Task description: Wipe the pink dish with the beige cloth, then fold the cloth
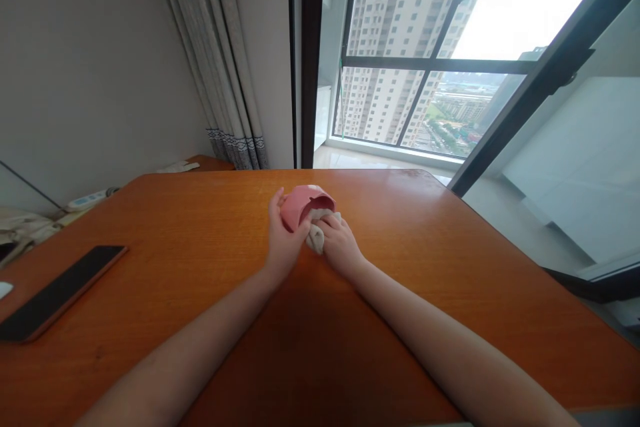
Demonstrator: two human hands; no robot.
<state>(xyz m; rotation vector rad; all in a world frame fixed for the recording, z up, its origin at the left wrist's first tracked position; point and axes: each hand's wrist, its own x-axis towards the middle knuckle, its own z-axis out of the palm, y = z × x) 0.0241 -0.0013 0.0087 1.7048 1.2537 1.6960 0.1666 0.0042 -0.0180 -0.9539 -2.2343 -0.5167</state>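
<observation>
My left hand (283, 240) grips a pink cup (303, 205), tipped on its side with the mouth facing right, low over the orange wooden table (200, 247). My right hand (340, 240) holds a whitish cloth (316, 235), bunched at the cup's mouth and partly tucked inside it. Both hands meet near the middle of the table, toward its far edge. Fingers hide part of the cloth and the cup's underside.
A dark flat slab, like a phone or tablet (57, 292), lies at the table's left. Clutter and a remote-like object (87, 199) sit on a lower surface at far left. Curtains (225, 67) hang behind; a large window (425, 60) stands beyond the table.
</observation>
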